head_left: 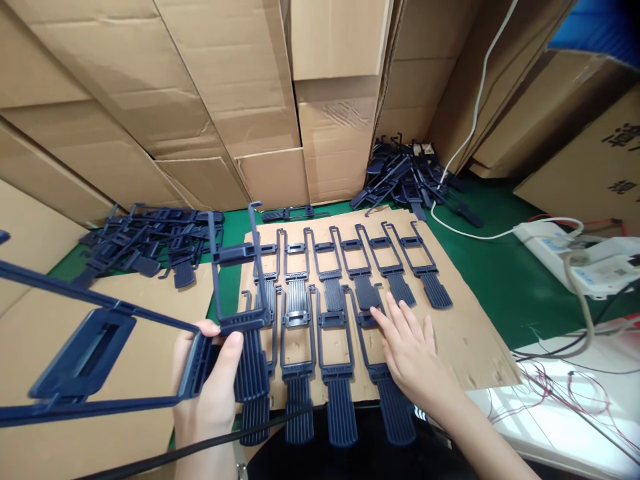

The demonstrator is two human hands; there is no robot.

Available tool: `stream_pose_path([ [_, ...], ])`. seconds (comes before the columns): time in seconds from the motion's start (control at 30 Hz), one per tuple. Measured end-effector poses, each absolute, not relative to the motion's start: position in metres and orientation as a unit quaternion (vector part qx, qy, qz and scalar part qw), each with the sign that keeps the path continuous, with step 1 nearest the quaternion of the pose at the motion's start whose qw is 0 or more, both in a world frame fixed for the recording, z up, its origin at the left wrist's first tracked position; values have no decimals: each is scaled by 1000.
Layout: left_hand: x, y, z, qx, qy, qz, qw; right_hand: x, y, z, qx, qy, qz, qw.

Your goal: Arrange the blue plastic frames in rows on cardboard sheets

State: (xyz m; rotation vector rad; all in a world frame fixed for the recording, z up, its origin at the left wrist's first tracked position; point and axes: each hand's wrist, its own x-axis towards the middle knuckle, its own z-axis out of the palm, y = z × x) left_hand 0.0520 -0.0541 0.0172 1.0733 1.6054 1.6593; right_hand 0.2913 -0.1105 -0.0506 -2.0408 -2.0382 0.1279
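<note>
My left hand [217,373] is closed on dark blue plastic frames with ribbed paddle ends. One held frame [239,253] stands upright between thumb and fingers; another [90,353] sticks out to the left, close to the camera. On the right, my right hand [413,350] lies with its fingers spread over a similar frame [367,347] in the front row, fingertips at its crossbar. Several more such frames [335,363] lie side by side in two rows on a cardboard sheet [465,340], paddles towards me. The front paddles overhang the sheet's near edge.
Tangled heaps of blue frames lie at the back left [150,240] and back right [405,173]. Cardboard boxes [225,87] wall off the far side of the green table [505,273]. A white power strip [575,257], cables and thin red wires [555,393] are on the right.
</note>
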Motion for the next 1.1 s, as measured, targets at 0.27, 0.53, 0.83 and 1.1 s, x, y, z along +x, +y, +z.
stream_pose_path([
  [0.27,94,-70,37,560,541,554,294,261,-94,2,-557,-628,299,453],
  [0.53,107,-76,28,357,386,495,692,219,-63,12,-304,-450,595,592],
  [0.83,112,-76,20,413,391,489,661,232,-72,22,-315,-402,545,664],
  [1.1,68,-60,34,393,434,707,396,315,-123,15,-643,-515,173,540],
])
